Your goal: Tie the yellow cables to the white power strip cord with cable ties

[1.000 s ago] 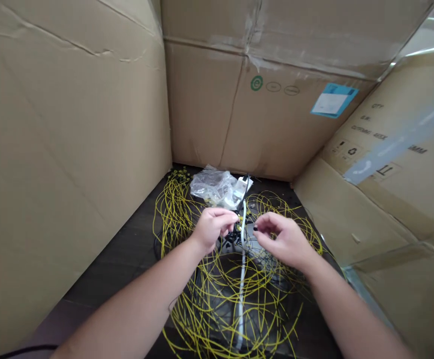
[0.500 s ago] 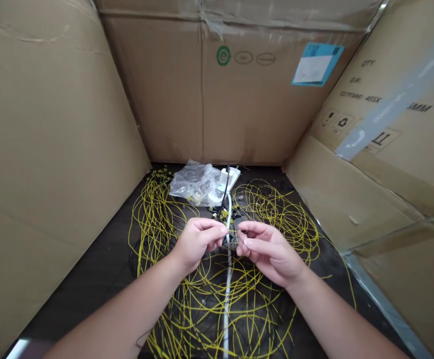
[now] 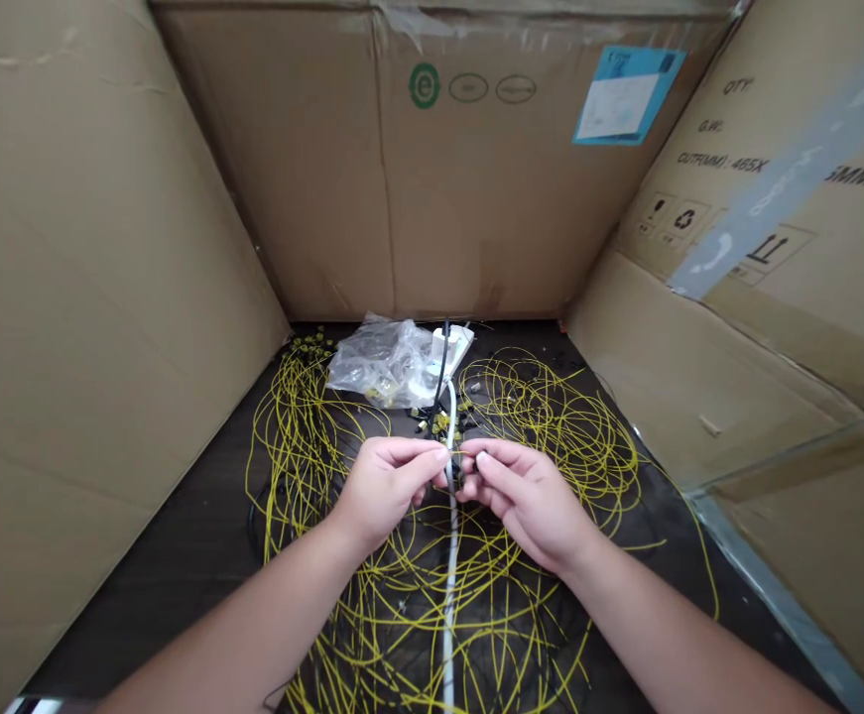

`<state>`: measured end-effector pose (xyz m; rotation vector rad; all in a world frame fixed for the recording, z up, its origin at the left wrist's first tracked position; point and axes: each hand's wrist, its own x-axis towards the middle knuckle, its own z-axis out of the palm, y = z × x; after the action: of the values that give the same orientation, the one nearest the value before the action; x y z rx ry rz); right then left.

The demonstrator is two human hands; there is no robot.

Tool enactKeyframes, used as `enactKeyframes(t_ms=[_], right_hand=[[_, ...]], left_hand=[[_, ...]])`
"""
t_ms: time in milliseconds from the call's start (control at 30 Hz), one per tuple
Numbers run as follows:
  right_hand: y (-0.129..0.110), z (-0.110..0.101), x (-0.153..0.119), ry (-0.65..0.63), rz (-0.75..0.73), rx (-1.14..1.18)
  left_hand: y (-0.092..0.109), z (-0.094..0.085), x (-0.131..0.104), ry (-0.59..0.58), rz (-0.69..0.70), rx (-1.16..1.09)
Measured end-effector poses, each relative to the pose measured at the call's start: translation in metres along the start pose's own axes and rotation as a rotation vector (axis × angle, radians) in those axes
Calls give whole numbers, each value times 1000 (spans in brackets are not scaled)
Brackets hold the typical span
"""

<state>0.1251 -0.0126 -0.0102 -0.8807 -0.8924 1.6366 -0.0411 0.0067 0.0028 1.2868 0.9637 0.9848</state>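
My left hand (image 3: 394,486) is closed in a pinch on a thin yellow wire (image 3: 458,453), a short bit of which shows between the two hands. Facing it, my right hand (image 3: 525,491) pinches a small dark piece (image 3: 479,459) between thumb and index finger, its other fingers curled. The exact kind of that piece is too small to make out. Just behind the fingertips runs a white cable (image 3: 449,595), lengthwise through the middle. Beyond the hands lies a small cluster of black and yellow pieces (image 3: 442,424).
Yellow wires (image 3: 290,426) lie tangled on the dark surface (image 3: 193,535), with a coiled bundle (image 3: 551,407) at right. A clear plastic bag (image 3: 383,357), a white object (image 3: 450,347) and a black cable (image 3: 440,372) are behind. Cardboard walls (image 3: 461,218) enclose three sides.
My right hand has moved slightly left, its fingertips closing in toward the left hand's. The thumb and index finger have drawn together. The view has shifted a little.
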Motion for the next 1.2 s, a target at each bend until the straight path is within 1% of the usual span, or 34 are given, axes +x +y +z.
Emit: enactKeyframes(t_ms=[100, 200, 333, 600, 767, 967, 1200], right_hand=[[2, 2, -1, 25, -86, -246], [3, 2, -2, 64, -145, -363], [4, 1, -1, 78, -163, -366], [4, -2, 0, 19, -140, -353], [1, -2, -1, 9, -158, -437], [-3, 0, -4, -23, -198, -556], [-6, 4, -6, -27, -262, -610]], left_hand=[[0, 1, 0, 20, 0, 58], [1, 2, 0, 19, 3, 151], [3, 3, 0, -13, -3, 215], [6, 3, 1, -53, -34, 191], [7, 3, 0, -80, -42, 153], [7, 3, 0, -84, -58, 119], [7, 3, 0, -76, -84, 138]])
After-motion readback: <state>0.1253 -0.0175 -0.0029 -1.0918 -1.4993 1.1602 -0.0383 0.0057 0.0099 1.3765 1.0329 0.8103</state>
